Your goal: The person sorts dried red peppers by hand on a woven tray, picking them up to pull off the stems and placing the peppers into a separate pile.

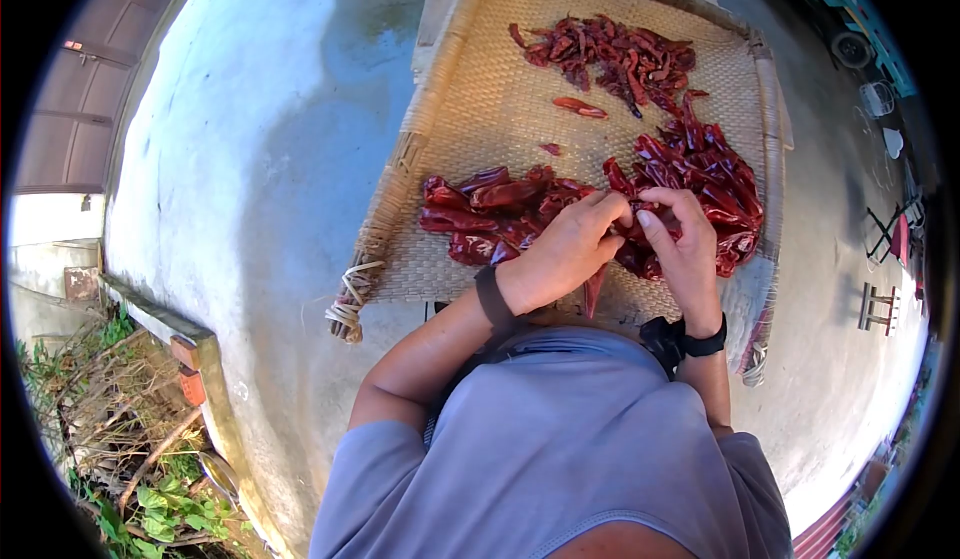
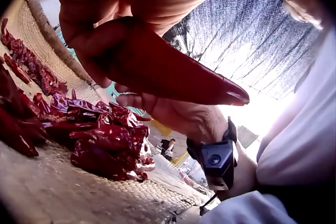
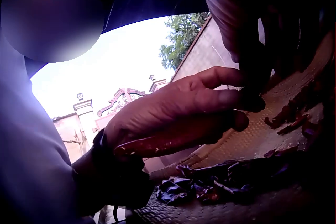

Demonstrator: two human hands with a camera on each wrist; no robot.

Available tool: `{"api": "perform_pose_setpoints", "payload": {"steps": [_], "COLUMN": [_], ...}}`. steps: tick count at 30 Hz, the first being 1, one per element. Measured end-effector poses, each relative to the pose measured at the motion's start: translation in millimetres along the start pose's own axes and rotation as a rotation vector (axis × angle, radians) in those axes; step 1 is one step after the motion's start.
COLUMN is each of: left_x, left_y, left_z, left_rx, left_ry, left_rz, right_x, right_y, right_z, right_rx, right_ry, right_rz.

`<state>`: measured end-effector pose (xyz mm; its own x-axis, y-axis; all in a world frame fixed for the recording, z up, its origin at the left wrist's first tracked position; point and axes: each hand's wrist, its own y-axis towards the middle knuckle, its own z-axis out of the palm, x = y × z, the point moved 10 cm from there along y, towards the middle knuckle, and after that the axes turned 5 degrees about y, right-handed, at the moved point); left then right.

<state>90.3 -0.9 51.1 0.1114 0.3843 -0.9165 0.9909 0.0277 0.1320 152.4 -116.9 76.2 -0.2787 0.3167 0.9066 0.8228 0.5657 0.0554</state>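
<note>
My left hand (image 1: 565, 249) grips a long dark red chili pepper (image 2: 168, 71), its pointed tip sticking out below the palm. The same chili pepper (image 3: 173, 141) runs along under the left hand (image 3: 168, 106) in the right wrist view. My right hand (image 1: 687, 249) meets the left fingertips, thumb and forefinger pinching at the pepper's stem end, which the fingers mostly hide. Beneath both hands, glossy red chili peppers lie on a woven tray (image 1: 480, 89): one heap (image 1: 500, 209) to the left, another heap (image 1: 700, 179) to the right.
Farther up the tray lies a pile of smaller, shrivelled chilies (image 1: 610, 54), with a single loose chili (image 1: 580, 108) below it. A raised rim (image 1: 400, 169) edges the tray. Concrete ground (image 1: 250, 179) surrounds it, and plants (image 1: 160, 499) grow at the lower left.
</note>
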Motion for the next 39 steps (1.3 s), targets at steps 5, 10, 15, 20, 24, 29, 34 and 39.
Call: {"api": "perform_pose_setpoints", "payload": {"steps": [5, 10, 15, 20, 24, 29, 34, 39], "left_x": [-4, 8, 15, 19, 18, 5, -5, 13], "left_y": [-1, 1, 1, 2, 1, 0, 1, -4], "left_z": [-5, -3, -4, -6, -11, -18, -26, -72], "left_rx": [-0.070, -0.052, -0.064, -0.111, -0.187, -0.284, -0.215, -0.187], "left_ry": [0.051, -0.043, -0.112, -0.122, -0.072, -0.023, 0.010, 0.624], "left_rz": [0.026, -0.038, -0.078, -0.091, -0.054, 0.037, 0.013, -0.102], "right_x": [-10, -27, -54, -39, 4, -2, -1, 1], "right_y": [-1, -7, -14, -19, -10, -11, -7, 0], "right_z": [-43, -100, -132, -130, -75, 15, 20, -54], "right_rx": [-0.239, -0.503, -0.532, -0.598, -0.360, 0.176, 0.113, -0.245], "right_ry": [-0.084, -0.129, -0.343, -0.513, -0.312, -0.070, 0.022, -0.185], "right_rz": [-0.025, 0.005, 0.083, -0.048, -0.107, 0.065, 0.054, -0.054]}}
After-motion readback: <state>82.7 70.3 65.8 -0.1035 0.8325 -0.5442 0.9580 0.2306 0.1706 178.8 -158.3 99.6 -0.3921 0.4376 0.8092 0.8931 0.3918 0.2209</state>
